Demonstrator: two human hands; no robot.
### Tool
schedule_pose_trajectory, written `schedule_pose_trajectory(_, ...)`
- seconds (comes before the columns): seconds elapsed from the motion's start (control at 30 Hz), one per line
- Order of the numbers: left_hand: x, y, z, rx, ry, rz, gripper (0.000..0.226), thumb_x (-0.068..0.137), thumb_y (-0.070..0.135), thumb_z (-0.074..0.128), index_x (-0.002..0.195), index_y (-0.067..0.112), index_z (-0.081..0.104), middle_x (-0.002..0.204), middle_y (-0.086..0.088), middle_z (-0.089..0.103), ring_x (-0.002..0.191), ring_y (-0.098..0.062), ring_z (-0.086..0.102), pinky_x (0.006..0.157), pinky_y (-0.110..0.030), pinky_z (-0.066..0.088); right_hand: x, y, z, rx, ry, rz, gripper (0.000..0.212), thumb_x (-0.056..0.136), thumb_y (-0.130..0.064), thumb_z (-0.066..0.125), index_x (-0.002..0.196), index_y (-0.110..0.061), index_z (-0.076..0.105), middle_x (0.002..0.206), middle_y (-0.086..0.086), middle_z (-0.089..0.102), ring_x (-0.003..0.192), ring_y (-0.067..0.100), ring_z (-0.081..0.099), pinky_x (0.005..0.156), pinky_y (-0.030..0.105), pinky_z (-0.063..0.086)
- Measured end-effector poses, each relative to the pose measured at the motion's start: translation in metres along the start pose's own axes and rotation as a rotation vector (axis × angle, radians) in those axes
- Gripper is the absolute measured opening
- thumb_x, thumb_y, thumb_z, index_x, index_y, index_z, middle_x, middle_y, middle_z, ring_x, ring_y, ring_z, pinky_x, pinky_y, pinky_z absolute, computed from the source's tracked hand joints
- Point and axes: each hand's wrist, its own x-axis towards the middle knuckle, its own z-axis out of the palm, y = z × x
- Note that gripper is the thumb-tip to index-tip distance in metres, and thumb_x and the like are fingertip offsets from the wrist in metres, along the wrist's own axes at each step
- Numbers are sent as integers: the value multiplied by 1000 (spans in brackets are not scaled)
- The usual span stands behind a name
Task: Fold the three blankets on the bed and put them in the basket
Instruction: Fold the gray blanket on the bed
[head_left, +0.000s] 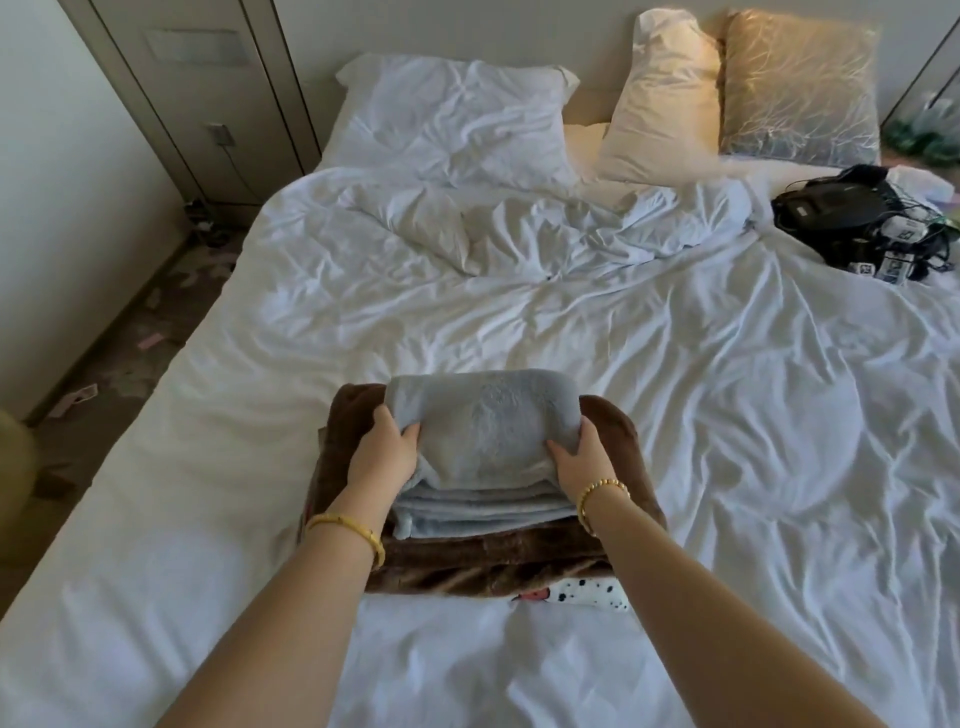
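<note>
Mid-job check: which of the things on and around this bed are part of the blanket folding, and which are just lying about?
Part of the job:
- grey blanket, folded, gripped by left hand and right hand
- brown blanket beneath it
- spotted blanket, an edge showing at the bottom
- no basket in view

Lying about:
- white pillow
- cream pillow
- gold pillow
- black gear with cables

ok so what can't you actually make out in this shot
- Basket: nowhere in the head view.
- Spotted white third blanket: only a corner shows under the folded brown plush blanket.
- Fingertips of both hands: tucked under the folded pale grey fleece blanket.
- Black gear pile: too small to identify.
</note>
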Motion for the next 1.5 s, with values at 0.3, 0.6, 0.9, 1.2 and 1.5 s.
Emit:
schedule_pose_trajectory(0.3,0,-6,27,311,230,101,68,99,27,36,149,11,-7,152,-16,20,138,-33,24,109,-47,26,11,8,23,-334,190,26,70,89,-23,43,148,-18,6,149,7,23,134,29,29,113,45,23)
schedule_pose_trajectory(0.6,25,32,40,622,163,402,53,96,52,19,146,32,20,157,-1,14,145,-30,1,108,-62,-10,38,-36,56,-969,48,-438,51,98,-43,15,148,-30,13,158,1,1,144,27,-12,111,55,-12)
schedule_pose_trajectory(0.9,48,-35,67,424,157,48,80,69,82,4,141,50,-13,157,-11,1,141,-42,-12,105,-68,-5,63,30,54,-934,175,-190,65,84,-71,9,143,-47,-1,156,-2,-13,141,42,-8,109,64,-2)
schedule_pose_trajectory(1.2,74,-62,107,393,254,94,72,81,70,26,146,45,5,156,-18,10,141,-44,3,108,-65,6,89,73,69,-878,245,-207,65,83,-66,14,144,-44,13,156,14,4,139,41,15,105,58,25)
schedule_pose_trajectory(1.5,71,-68,96,370,242,114,73,82,72,21,146,42,2,157,-12,12,142,-39,7,110,-61,6,81,79,57,-740,209,-232,65,87,-64,24,145,-43,6,156,10,6,144,27,2,114,53,5)
